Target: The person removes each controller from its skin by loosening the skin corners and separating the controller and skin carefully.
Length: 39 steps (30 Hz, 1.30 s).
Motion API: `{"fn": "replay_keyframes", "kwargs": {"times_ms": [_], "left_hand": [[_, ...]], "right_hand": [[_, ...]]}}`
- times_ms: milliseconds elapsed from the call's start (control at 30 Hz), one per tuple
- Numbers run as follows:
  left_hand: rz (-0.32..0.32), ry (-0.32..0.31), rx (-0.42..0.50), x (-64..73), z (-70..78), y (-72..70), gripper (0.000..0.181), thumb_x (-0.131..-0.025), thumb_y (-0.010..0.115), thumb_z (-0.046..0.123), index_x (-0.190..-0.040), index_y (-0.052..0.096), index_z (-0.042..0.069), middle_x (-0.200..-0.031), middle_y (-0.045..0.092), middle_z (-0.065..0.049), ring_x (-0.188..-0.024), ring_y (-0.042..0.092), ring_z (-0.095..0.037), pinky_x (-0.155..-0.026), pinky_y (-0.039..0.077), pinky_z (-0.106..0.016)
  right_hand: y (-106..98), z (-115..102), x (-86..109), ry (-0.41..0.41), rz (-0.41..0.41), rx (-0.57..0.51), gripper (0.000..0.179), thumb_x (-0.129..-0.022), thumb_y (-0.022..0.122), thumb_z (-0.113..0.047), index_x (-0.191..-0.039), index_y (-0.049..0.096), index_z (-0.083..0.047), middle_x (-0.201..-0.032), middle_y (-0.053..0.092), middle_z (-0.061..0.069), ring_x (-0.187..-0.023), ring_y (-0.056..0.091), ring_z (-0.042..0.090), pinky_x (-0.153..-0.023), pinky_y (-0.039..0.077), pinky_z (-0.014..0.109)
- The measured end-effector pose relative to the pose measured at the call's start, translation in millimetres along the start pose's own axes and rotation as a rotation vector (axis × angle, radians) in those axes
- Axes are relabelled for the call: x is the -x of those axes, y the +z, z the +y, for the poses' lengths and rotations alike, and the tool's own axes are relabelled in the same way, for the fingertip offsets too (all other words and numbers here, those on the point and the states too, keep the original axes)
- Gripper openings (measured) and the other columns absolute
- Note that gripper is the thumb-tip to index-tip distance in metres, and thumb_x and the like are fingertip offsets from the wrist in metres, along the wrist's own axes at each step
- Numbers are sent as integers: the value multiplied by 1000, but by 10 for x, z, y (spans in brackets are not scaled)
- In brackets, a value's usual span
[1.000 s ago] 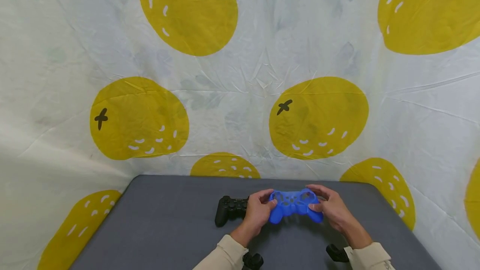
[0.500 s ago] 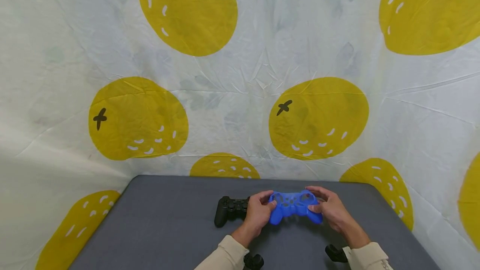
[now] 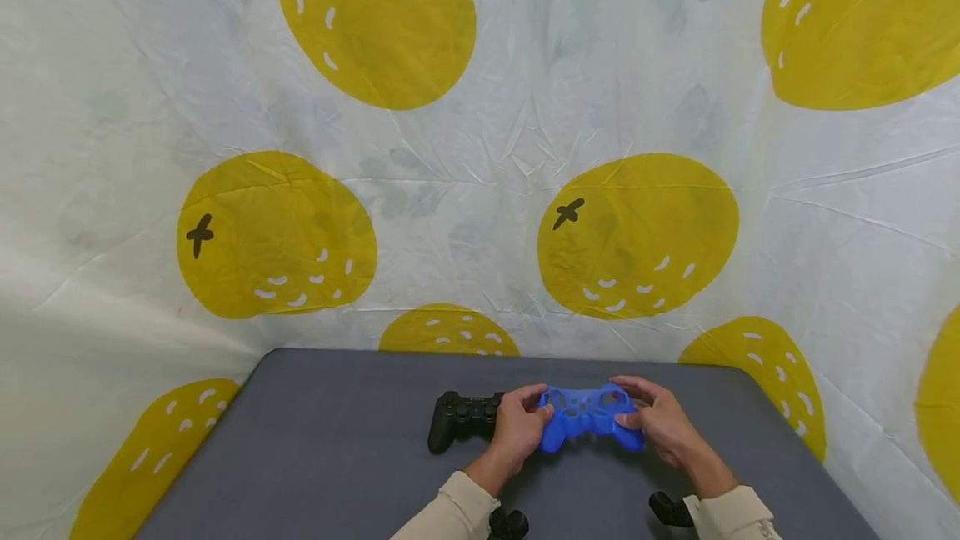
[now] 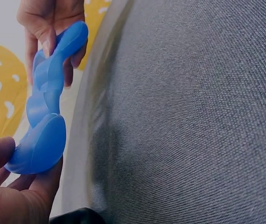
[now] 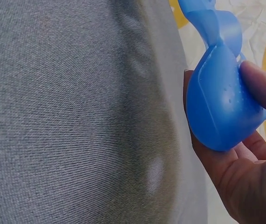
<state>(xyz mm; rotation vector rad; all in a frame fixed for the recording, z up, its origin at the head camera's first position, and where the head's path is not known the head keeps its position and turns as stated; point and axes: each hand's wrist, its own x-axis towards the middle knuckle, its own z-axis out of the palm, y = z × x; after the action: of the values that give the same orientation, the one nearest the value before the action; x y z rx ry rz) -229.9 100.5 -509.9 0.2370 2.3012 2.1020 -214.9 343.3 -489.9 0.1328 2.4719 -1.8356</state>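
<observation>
A blue silicone game controller cover (image 3: 588, 417), with cut-out holes in its face, is held above the table between both hands. My left hand (image 3: 519, 427) grips its left end, thumb on the front and fingers behind. At the other end my right hand (image 3: 663, 419) pinches it the same way, the thumb by the right handle. Both rounded handles of the cover (image 5: 221, 102) point toward me. Just left of my left hand lies a black game controller (image 3: 457, 419), its right part hidden behind that hand.
A dark grey cloth-covered table (image 3: 337, 440) spreads under the hands. Behind it hangs a white curtain (image 3: 465, 123) printed with yellow fruit. Black devices (image 3: 670, 509) sit at both wrists, beside the beige sleeves (image 3: 450, 511).
Both hands and the blue cover have sunk very slightly. The grip looks the same, and the black controller stays where it was.
</observation>
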Motion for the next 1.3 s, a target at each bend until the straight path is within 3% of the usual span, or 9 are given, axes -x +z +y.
{"fn": "replay_keyframes", "kwargs": {"times_ms": [267, 433, 633, 933, 1300], "left_hand": [[12, 7, -31, -2, -30, 16, 31, -94, 72, 2, -124, 74, 0, -125, 75, -17, -112, 70, -31, -96, 59, -44], [33, 33, -57, 0, -65, 44, 30, -92, 72, -1, -122, 74, -2, -120, 76, -18, -107, 72, -26, -92, 61, -39], [44, 65, -94, 21, -84, 71, 30, -92, 72, -1, -122, 73, -4, -119, 76, -19, -106, 73, -26, -92, 61, -41], [15, 36, -128, 56, -108, 96, 33, -96, 70, 1, -128, 71, -2, -123, 74, -15, -112, 70, -28, -94, 60, -43], [-24, 14, -232, 58, -66, 109, 34, -94, 70, -1, -128, 71, -3, -121, 74, -16, -114, 69, -32, -96, 59, -45]], "right_hand": [[25, 38, -23, 9, 6, -7, 68, -86, 70, 15, -150, 49, 6, -153, 44, 36, -142, 41, 57, -86, 60, 29], [51, 58, -28, 14, 17, -15, 69, -84, 70, 17, -149, 49, 7, -151, 45, 38, -135, 48, 51, -79, 59, 28], [72, 83, -43, 18, 22, -6, 70, -83, 70, 18, -149, 48, 7, -150, 46, 38, -134, 49, 50, -81, 59, 28], [58, 145, -50, 4, 18, 69, 70, -84, 72, 14, -150, 48, 7, -151, 47, 36, -139, 46, 50, -96, 56, 33], [72, 189, -60, 18, 34, 90, 69, -82, 70, 16, -147, 51, 8, -148, 48, 38, -134, 49, 48, -82, 56, 27]]}}
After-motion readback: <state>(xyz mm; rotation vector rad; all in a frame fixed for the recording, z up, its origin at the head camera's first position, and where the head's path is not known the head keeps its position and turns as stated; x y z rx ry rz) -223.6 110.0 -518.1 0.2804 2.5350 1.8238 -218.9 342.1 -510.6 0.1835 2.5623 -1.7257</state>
